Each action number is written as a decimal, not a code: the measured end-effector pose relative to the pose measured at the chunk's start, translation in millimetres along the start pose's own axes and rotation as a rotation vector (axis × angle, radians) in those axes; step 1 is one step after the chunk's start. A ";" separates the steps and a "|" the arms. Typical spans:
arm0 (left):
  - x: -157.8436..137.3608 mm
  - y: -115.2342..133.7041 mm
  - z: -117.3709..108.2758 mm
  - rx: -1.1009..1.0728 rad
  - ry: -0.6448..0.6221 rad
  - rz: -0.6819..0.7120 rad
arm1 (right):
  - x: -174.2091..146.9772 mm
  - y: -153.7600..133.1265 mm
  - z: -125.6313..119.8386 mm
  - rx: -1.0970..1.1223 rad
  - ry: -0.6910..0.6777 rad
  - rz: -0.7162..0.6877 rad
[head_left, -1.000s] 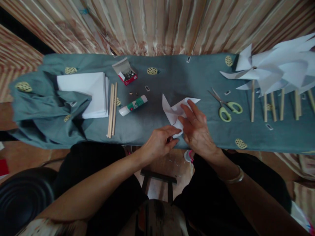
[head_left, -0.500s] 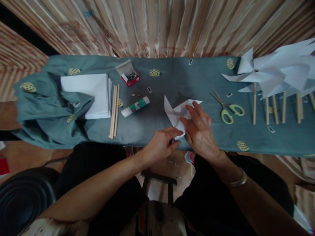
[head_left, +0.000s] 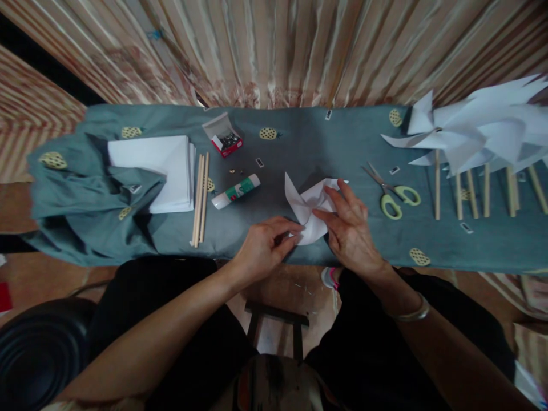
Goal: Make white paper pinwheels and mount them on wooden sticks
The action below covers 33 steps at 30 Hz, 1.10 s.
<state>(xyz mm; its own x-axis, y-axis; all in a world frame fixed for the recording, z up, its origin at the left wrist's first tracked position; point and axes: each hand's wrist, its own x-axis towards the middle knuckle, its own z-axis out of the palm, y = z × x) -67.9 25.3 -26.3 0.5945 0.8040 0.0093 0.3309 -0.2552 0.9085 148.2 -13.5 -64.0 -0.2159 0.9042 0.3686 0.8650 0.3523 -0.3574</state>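
Observation:
A white paper pinwheel (head_left: 314,225) with its corners folded toward the middle lies at the front of the cloth-covered table. My left hand (head_left: 268,244) pinches its lower left edge between thumb and fingers. From the right, my right hand (head_left: 349,231) presses its fingers on the folded paper near the centre, holding the flaps. One pointed blade stands up at the upper left of the pinwheel. A green and white glue stick (head_left: 236,192) lies to the left, and scissors (head_left: 391,193) with light green handles rest to the right.
An open red box of metal pins (head_left: 226,140) stands at the back. Wooden sticks (head_left: 200,200) lie beside a stack of white paper (head_left: 171,171) at the left. Finished pinwheels (head_left: 471,128) on sticks are heaped at the right. A pleated curtain (head_left: 274,51) hangs behind the table.
My left hand has shifted left along the paper's lower edge, showing more of the lower flap. My right hand stays on the folds. The whole view has shifted slightly.

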 end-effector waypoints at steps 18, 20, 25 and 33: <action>15.3 -2.3 9.8 0.621 -0.047 0.390 | -0.4 -8.2 -0.7 -0.025 0.000 0.032; 17.0 -3.2 12.0 0.633 -0.070 0.370 | -1.6 -8.5 -0.5 -0.027 0.005 0.030; 18.3 -3.0 14.3 0.633 -0.090 0.358 | -1.3 -7.9 -2.5 -0.011 0.017 0.035; 17.9 -8.5 19.7 0.664 -0.077 0.407 | 0.3 -8.6 -6.9 -0.039 -0.004 0.022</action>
<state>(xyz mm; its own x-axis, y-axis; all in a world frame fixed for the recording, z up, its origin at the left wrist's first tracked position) -45.6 31.3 -42.1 0.8041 0.5450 0.2375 0.4305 -0.8094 0.3995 143.8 -17.9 -54.9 -0.1980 0.9127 0.3575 0.8867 0.3222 -0.3316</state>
